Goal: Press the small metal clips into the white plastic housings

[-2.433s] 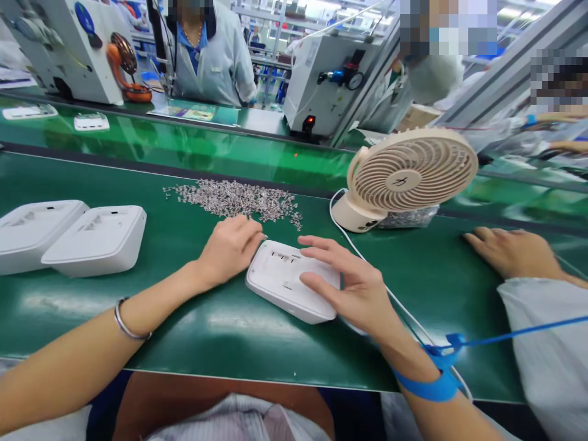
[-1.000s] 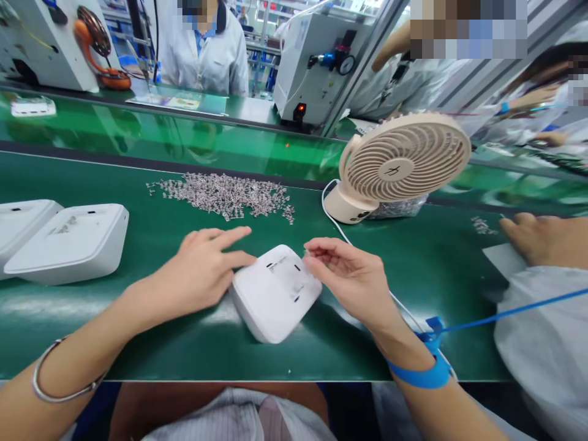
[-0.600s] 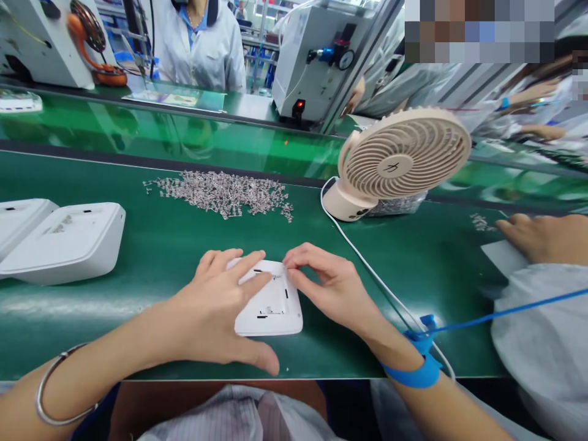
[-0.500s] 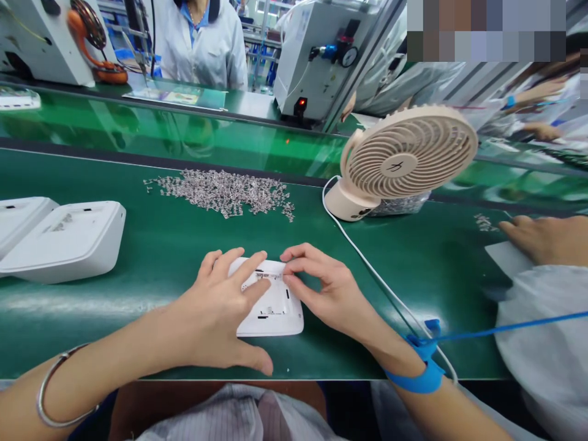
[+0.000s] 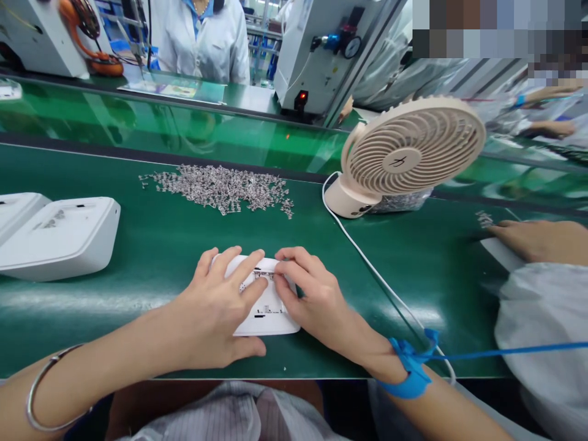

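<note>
Our left hand (image 5: 220, 309) spread over the white box (image 5: 272, 301) on our green table (image 5: 151, 251), our right hand (image 5: 316, 297) half curled at its right side, anything pinched there hidden, small parts (image 5: 225, 188) heaped beyond.

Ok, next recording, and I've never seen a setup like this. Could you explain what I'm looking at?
There is no robot here, just a person's two bare hands, seen by one camera worn on the head, looking forward and down. The left hand lies with spread fingers over a white box on a green table. The right hand has its fingertips at the box's far right part; whether they pinch something small can't be seen. Beyond the hands lie a pile of small shiny parts and a beige fan. Two more white boxes sit at the left. The hand at the right edge belongs to someone else.
</note>
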Action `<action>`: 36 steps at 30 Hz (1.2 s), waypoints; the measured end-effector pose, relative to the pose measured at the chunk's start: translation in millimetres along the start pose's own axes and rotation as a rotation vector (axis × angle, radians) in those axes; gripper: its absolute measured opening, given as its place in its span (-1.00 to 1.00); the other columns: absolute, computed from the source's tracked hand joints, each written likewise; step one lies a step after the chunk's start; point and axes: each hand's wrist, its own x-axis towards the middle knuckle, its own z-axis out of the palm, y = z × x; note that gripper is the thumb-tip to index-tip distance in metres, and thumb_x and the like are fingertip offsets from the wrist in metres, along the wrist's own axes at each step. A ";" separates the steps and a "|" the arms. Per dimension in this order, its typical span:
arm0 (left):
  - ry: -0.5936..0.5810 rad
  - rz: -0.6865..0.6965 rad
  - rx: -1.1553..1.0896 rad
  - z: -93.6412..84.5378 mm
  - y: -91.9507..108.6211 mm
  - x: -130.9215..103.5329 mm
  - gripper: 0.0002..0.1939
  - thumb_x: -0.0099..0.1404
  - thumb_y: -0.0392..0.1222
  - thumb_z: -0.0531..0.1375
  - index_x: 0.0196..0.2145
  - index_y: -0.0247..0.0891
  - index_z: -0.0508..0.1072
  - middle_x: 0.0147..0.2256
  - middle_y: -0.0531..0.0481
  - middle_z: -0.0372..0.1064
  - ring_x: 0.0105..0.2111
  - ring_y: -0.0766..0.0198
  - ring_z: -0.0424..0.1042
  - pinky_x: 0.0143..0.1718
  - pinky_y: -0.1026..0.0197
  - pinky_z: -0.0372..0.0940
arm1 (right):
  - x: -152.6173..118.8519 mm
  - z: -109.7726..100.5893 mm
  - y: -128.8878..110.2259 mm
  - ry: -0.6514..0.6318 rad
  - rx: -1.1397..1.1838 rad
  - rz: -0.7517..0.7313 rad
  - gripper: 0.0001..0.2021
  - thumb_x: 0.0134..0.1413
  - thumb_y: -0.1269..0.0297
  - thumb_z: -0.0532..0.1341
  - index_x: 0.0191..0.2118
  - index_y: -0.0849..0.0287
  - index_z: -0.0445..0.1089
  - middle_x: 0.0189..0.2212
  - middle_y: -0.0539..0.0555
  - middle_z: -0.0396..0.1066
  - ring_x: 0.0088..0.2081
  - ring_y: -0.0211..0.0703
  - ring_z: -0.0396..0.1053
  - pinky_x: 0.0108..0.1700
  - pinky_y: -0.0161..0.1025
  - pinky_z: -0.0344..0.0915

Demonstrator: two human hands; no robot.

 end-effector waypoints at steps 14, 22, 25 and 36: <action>-0.014 -0.020 0.018 -1.7 1.6 3.1 -0.27 0.09 0.26 0.12 0.12 -0.18 0.20 0.20 -0.18 0.00 0.09 -0.23 0.07 0.03 -0.26 0.00 | -3.2 -10.8 7.1 -0.024 0.291 0.258 -0.83 0.02 0.52 0.06 -0.40 0.18 0.35 -0.25 0.13 0.37 -0.23 -0.22 0.40 -0.31 -0.30 0.36; 0.007 -0.012 0.025 1.0 1.8 2.6 -0.27 0.11 0.27 0.09 0.12 -0.21 0.18 0.20 -0.20 0.00 0.08 -0.23 0.08 0.01 -0.26 0.02 | -7.8 -14.9 4.9 -0.086 0.266 0.181 -0.77 0.04 0.55 0.02 -0.32 0.19 0.40 -0.12 0.18 0.33 -0.17 -0.20 0.39 -0.26 -0.27 0.38; 0.008 -0.005 0.027 2.6 2.2 1.9 -0.27 0.12 0.27 0.08 0.14 -0.20 0.15 0.20 -0.21 -0.02 0.08 -0.22 0.07 0.00 -0.26 0.02 | -8.8 -15.1 4.4 -0.099 0.261 0.177 -0.76 0.05 0.56 0.02 -0.31 0.20 0.40 -0.07 0.20 0.30 -0.24 -0.25 0.40 -0.25 -0.26 0.40; -0.003 -0.022 0.040 1.1 3.9 2.4 -0.29 0.14 0.24 0.08 0.12 -0.25 0.17 0.20 -0.22 -0.01 0.08 -0.24 0.06 -0.01 -0.26 0.02 | -16.2 -11.4 1.9 -0.115 -0.047 -0.080 -0.74 0.05 0.60 0.00 -0.15 0.29 0.30 -0.07 0.37 0.27 -0.16 -0.05 0.33 -0.22 -0.04 0.37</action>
